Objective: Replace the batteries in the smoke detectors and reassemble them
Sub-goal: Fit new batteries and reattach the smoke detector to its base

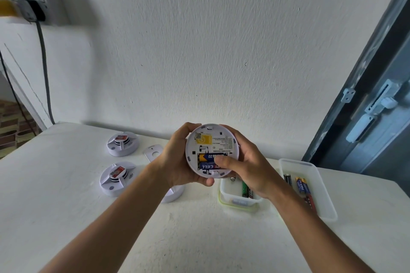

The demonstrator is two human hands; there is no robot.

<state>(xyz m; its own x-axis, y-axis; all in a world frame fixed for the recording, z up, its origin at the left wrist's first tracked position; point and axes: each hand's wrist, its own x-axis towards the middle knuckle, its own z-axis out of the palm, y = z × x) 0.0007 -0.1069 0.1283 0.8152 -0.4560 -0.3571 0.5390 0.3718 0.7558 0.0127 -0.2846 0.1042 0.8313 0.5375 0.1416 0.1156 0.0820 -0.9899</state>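
Note:
I hold a round white smoke detector [210, 139] above the table with its back side facing me. My left hand [177, 162] cups its left rim. My right hand [246, 166] grips the right rim, and its thumb presses on two blue and gold batteries [207, 162] lying in the open compartment. Two more white detectors [123, 143] [116, 178] lie at the left with red and white labels facing up. A white mounting plate [153, 150] lies flat between them and my left hand.
A small clear tub [224, 193] under my right hand holds green and black batteries. A longer clear tray [321, 195] to the right holds several batteries. A white round piece [175, 194] shows under my left wrist. The wall stands behind the table, a dark door frame [363, 77] at right.

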